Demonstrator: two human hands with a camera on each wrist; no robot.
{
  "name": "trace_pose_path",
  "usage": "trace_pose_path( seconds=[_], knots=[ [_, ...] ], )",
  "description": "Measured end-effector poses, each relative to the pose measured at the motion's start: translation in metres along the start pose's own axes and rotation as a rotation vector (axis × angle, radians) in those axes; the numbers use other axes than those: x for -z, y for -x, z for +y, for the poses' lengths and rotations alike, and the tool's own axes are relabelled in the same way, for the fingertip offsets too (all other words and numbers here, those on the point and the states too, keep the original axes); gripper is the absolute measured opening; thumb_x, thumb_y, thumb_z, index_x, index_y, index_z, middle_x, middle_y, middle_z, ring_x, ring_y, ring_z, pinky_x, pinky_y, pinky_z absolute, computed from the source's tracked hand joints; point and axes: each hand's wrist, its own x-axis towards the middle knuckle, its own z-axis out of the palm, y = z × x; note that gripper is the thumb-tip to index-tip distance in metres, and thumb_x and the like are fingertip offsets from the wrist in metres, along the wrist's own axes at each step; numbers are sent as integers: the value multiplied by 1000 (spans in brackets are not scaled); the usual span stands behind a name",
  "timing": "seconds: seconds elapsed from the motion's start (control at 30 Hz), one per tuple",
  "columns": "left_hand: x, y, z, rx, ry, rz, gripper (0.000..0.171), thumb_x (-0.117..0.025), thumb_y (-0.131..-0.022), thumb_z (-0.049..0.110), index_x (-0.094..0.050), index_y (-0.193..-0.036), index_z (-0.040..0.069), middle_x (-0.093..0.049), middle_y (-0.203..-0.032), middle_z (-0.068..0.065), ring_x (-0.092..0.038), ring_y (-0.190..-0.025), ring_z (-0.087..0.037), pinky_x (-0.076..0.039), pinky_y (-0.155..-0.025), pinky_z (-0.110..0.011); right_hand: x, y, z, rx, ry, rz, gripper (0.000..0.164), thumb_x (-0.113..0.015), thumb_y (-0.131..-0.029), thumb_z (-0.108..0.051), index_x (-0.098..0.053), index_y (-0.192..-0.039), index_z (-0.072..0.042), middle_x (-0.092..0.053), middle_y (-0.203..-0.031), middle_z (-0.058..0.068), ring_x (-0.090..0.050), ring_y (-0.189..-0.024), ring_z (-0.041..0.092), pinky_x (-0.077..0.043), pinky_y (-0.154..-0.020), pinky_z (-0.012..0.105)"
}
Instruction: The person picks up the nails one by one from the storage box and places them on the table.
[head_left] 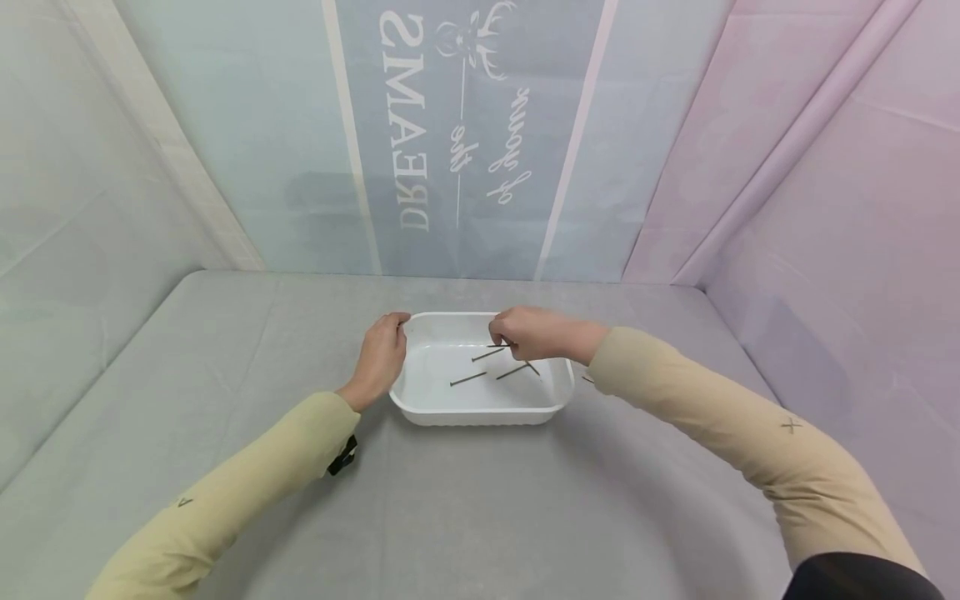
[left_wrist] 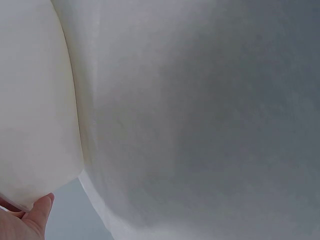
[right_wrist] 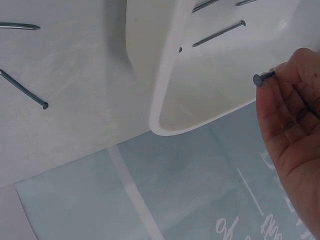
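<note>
Left hand (head_left: 381,357): fingers grip white dish (head_left: 476,412), left end. Right hand (head_left: 531,332): fingers pinch one nail (right_wrist: 263,77) over it. Loose nails (head_left: 468,379) inside; two strays (right_wrist: 23,89) on counter (head_left: 465,508), right side.

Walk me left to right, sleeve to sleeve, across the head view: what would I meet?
Left sleeve, left hand, white dish with nails inside, right hand pinching another nail, right sleeve.

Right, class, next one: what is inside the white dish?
Several nails lie on the floor of the white dish. The right hand, pinching another nail, covers part of the dish's far right side in the head view, so anything directly behind it is hidden there.
</note>
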Motion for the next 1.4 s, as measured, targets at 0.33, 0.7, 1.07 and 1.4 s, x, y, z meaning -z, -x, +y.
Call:
trace_pose_path(
  seconds=[0.33, 0.7, 1.07, 1.4],
  knots=[
    [0, 0, -1, 1, 7, 0, 33, -33, -96, 3, -48, -124, -6, -52, -120, -21, -50, -112, -31, -45, -91, -39, 4, 12, 6, -34, -31, 43, 24, -54, -68, 14, -59, -83, -3, -53, -72, 1, -48, -64, 14, -43, -57, 23],
    [0, 0, -1, -6, 13, 4, 32, -33, -96, 2, -48, -124, -7, -52, -120, -22, -49, -113, -32, -45, -92, -40, 9, 24, 14, -104, -54, 78, 23, -53, -69, 15, -60, -84, -1, -53, -73, 2, -48, -66, 15, -43, -57, 24],
    [0, 0, 0, 0, 10, 0, 32, -34, -96, 2, -48, -124, -7, -51, -121, -21, -49, -113, -31, -45, -91, -40, 10, 38, 23, -146, -67, 121, 23, -53, -69, 15, -61, -83, -2, -55, -73, 3, -49, -66, 14, -44, -57, 25],
    [1, 1, 0, -11, 13, 0, 32, -33, -96, 3, -48, -124, -7, -52, -120, -21, -49, -113, -31, -45, -92, -39, 8, 50, 34, -207, -86, 148, 25, -53, -69, 15, -62, -83, -3, -55, -72, 2, -49, -65, 14, -44, -57, 25]
  ],
)
